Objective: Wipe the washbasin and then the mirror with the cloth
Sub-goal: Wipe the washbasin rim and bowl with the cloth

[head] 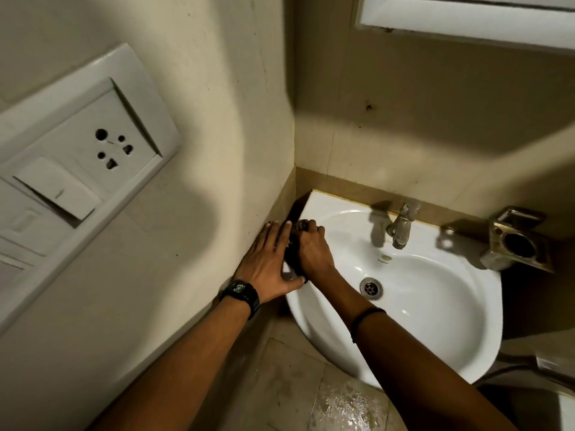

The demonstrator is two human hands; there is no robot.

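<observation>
Gripping a dark crumpled cloth (292, 259) with curled fingers, the person's right hand (314, 253) worked the white ceramic washbasin's (342, 208) left rim. The left hand (267, 262) pressed straight fingers against the cloth.

The washbasin (435, 306) is white and glossy, like glazed ceramic, with bright glints on its smooth bowl. Its tap (401, 227) is dull, tarnished metal, while the drain ring (371, 286) is shinier metal. The wall holder (516, 241) beside the basin is metal too (brassy and stained). The cloth (292, 262) is a dark fabric, mostly hidden. The switch plate (77, 157) is smooth white plastic with a slight sheen; the wall (233, 104) is matt cream with specks, and the floor tiles (342, 384) look rough and mottled.
</observation>
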